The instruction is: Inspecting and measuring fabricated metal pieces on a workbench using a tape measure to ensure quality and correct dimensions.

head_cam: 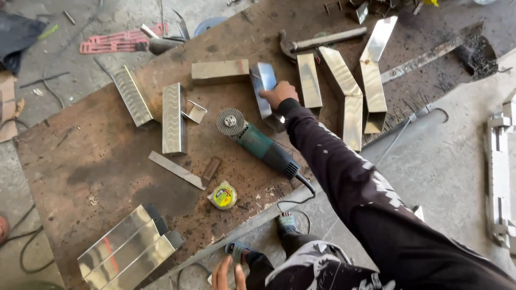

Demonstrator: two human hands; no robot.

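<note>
Seen from the head camera, the person is reaching the right hand out across a rusty steel work plate and closing its fingers on a short, shiny piece of square metal tube, which is lying near the middle of the plate, just beyond the grinder. The left hand is hanging low at the bottom edge with fingers loose and spread, gripping nothing. The green grinder is resting on the plate just beside the right wrist, its disc facing up and its cord trailing off the edge. More cut tubes are lying to the right, and a yellow tape measure is sitting near the front edge. To handle this piece well, a firm pinch away from the cut ends looks wise, since those edges are probably sharp, and lifting it clear of the grinder disc should avoid a snag.
</note>
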